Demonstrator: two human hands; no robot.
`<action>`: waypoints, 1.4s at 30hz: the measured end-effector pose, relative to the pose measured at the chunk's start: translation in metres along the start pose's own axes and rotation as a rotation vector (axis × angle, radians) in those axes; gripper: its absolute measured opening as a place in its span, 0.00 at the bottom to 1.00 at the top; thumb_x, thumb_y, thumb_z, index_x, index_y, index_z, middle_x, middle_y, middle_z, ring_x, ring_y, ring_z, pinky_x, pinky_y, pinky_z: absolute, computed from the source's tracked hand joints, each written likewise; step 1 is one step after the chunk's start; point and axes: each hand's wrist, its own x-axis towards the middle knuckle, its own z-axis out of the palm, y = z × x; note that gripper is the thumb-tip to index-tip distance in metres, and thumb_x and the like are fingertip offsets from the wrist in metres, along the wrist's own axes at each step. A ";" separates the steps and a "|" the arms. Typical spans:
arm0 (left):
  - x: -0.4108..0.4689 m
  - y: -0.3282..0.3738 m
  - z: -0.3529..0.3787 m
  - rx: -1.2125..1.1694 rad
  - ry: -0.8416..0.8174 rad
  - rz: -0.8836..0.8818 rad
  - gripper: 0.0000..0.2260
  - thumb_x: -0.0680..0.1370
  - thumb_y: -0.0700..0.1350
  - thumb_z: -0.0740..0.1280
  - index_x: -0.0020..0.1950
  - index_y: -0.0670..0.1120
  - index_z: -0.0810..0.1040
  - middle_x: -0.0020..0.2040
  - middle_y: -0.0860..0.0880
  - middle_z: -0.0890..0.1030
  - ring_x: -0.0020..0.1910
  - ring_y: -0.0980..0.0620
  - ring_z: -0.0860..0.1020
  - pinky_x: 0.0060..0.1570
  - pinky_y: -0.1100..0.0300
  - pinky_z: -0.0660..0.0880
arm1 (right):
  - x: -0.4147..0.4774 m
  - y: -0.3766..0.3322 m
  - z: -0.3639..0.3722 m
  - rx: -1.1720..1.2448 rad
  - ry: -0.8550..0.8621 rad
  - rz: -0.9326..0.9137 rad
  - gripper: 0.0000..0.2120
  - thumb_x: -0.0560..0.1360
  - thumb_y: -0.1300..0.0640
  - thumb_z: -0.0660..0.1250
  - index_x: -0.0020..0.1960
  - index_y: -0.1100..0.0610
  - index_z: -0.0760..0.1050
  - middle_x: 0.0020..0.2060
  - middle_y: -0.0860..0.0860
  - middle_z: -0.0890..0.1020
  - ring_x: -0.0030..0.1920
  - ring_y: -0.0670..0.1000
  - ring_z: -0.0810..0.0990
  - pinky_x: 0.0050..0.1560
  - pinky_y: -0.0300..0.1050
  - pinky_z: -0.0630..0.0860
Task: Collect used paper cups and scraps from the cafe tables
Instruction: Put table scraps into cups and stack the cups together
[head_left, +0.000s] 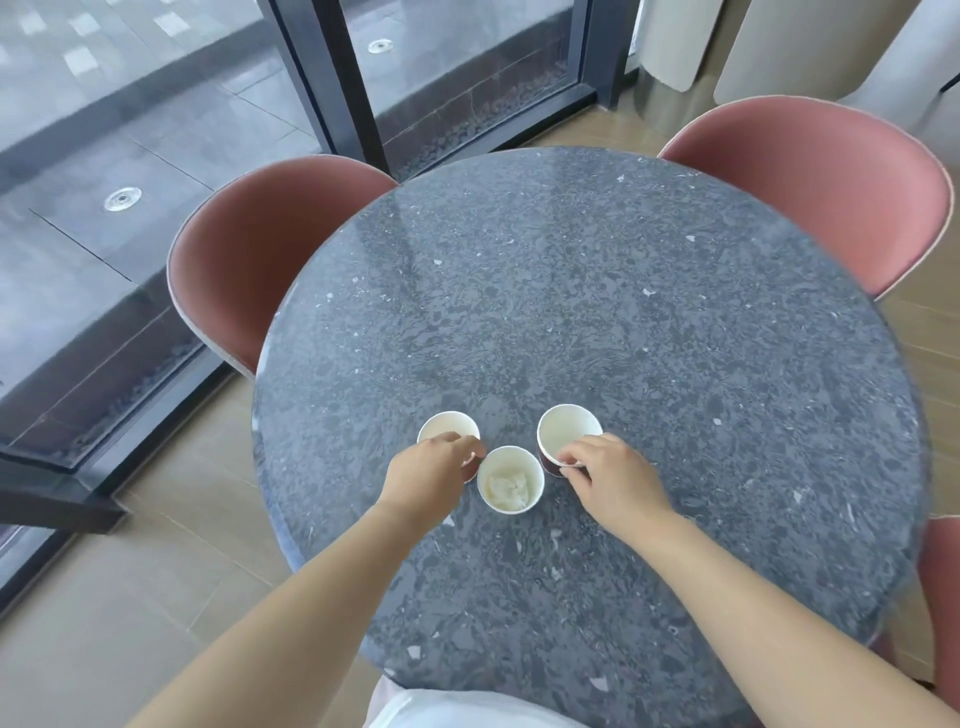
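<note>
Three paper cups on a round speckled grey table (597, 322) by the window (156, 130).
Our left hand (431, 475) grips the left cup (445, 427); our right hand (610, 475) pinches the right cup (563, 434) at its rim; the middle cup (510, 487) holds a crumpled scrap; pink chairs (249, 260) stand around.

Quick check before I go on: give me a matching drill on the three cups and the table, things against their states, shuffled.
Things:
1. left cup
2. middle cup
3. right cup
4. table

States:
A. holds crumpled white paper, no hand on it
B. dark speckled stone, round
C. right hand pinching its near rim
D. left hand gripping its near side

Pairs: 1-D, 2-A, 3-C, 4-B
</note>
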 end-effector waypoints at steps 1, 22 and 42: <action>-0.002 0.000 0.000 -0.004 0.014 -0.013 0.11 0.77 0.43 0.62 0.55 0.58 0.74 0.52 0.56 0.77 0.47 0.49 0.77 0.39 0.55 0.76 | -0.001 0.001 0.000 -0.007 -0.005 -0.004 0.06 0.74 0.56 0.65 0.50 0.53 0.78 0.48 0.47 0.81 0.52 0.51 0.74 0.42 0.43 0.70; -0.029 0.009 -0.002 -0.015 0.010 -0.084 0.18 0.75 0.41 0.61 0.62 0.58 0.68 0.55 0.56 0.78 0.50 0.49 0.78 0.40 0.54 0.77 | -0.016 -0.036 0.009 -0.090 0.026 -0.272 0.02 0.68 0.60 0.72 0.37 0.56 0.81 0.46 0.54 0.80 0.48 0.59 0.77 0.42 0.50 0.75; 0.002 0.083 -0.064 -0.011 0.369 0.219 0.16 0.75 0.39 0.61 0.59 0.55 0.72 0.52 0.57 0.80 0.49 0.50 0.77 0.35 0.57 0.73 | -0.022 0.021 -0.081 0.018 0.543 -0.107 0.06 0.68 0.64 0.72 0.42 0.55 0.78 0.43 0.48 0.80 0.47 0.51 0.75 0.41 0.40 0.72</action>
